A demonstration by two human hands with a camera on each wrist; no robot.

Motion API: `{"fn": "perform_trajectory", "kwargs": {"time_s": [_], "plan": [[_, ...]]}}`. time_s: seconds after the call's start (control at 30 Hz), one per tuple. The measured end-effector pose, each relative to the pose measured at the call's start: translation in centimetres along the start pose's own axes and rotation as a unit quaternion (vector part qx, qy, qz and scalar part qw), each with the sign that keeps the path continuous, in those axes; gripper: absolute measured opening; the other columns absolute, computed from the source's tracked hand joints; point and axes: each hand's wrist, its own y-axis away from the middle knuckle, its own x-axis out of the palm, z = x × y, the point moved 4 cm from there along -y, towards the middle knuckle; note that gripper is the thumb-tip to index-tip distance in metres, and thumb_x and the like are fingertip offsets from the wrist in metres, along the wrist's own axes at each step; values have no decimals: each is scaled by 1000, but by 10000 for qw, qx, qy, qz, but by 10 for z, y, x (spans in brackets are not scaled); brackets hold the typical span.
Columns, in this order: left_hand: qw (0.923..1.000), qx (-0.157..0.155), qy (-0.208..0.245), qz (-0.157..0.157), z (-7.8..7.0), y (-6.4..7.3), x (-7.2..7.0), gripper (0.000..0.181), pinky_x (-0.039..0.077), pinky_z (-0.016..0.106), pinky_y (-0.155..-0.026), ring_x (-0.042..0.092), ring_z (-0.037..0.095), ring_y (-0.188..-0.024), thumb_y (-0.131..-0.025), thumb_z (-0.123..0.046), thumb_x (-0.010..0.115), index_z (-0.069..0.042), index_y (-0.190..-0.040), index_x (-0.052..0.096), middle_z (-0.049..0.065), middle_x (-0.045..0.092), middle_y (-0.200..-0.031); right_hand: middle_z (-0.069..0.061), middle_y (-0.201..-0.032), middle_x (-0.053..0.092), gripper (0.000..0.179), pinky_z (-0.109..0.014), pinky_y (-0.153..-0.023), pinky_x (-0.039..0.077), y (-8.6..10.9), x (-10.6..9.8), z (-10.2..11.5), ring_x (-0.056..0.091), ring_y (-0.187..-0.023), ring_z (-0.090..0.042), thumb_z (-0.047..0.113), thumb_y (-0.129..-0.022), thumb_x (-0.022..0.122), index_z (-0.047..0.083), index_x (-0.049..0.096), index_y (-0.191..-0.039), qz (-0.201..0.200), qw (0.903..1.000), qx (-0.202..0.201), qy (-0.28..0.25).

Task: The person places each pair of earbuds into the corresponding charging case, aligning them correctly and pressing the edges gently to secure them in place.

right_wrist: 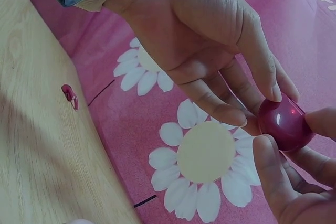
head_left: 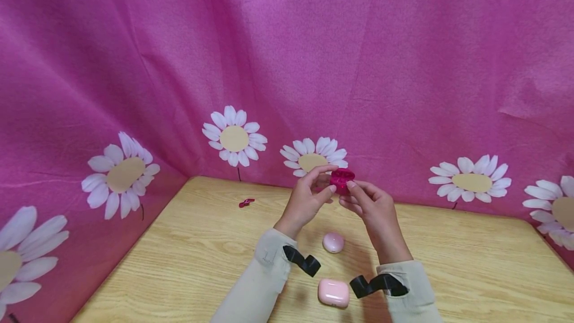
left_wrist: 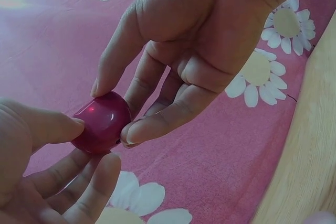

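Note:
Both hands hold a small, glossy magenta earbud case [head_left: 342, 182] above the far part of the table. In the head view its lid stands up, and its inside is too small to make out. My left hand [head_left: 307, 199] grips the case's left side between thumb and fingers. On the right side, my right hand [head_left: 371, 208] pinches it with the thumb at the front. The left wrist view shows the rounded underside of the case [left_wrist: 105, 121] with a tiny red light, the right hand [left_wrist: 184, 51] above and the left hand [left_wrist: 52, 171] at lower left.
A small, shiny dark pink piece [head_left: 246, 203] lies at the table's far left. Between the forearms sit a round pale pink case [head_left: 333, 242] and a rectangular pink case [head_left: 334, 293]. A magenta curtain [head_left: 381, 88] with daisies borders the wooden table [head_left: 188, 263].

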Motion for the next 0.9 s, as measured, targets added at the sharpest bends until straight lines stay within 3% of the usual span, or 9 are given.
{"fn": "perform_trajectory", "kwargs": {"time_s": [0.37, 0.57, 0.73, 0.9], "plan": [[9998, -31, -169, -79, 0, 0, -3, 37, 56, 29, -72, 64, 16, -89, -93, -6, 62, -18, -128, 61, 9, 65, -115, 0, -90, 70, 29, -31, -81, 55, 0, 0, -1, 69, -79, -13, 19, -95, 63, -4, 60, -112, 42, 10000, -73, -35], [9998, 71, -44, -189, -7, -1, -8, 33, 56, 44, -75, 63, 16, -83, -95, -3, 58, -7, -128, 60, 17, 65, -111, 0, -92, 70, 37, -31, -81, 55, 0, 0, 0, 69, -79, -13, 22, -93, 65, -7, 59, -116, 17, 10000, -56, 7], [9994, 128, 62, -318, -3, -4, -18, 34, 55, 51, -75, 64, 25, -90, -95, -2, 58, 0, -128, 58, 25, 63, -111, -1, -91, 71, 35, -31, -80, 55, -1, 0, 0, 69, -78, -14, 22, -93, 66, -6, 60, -113, -5, 10000, -44, -4], [9981, -94, -413, -445, 2, -4, -37, 33, 57, 42, -72, 63, 17, -81, -94, -7, 61, -6, -127, 61, 21, 65, -106, 0, -90, 72, 29, -31, -80, 55, -1, 0, 0, 69, -76, -14, 21, -93, 65, -2, 62, -110, -11, 10000, -27, -69]]}}
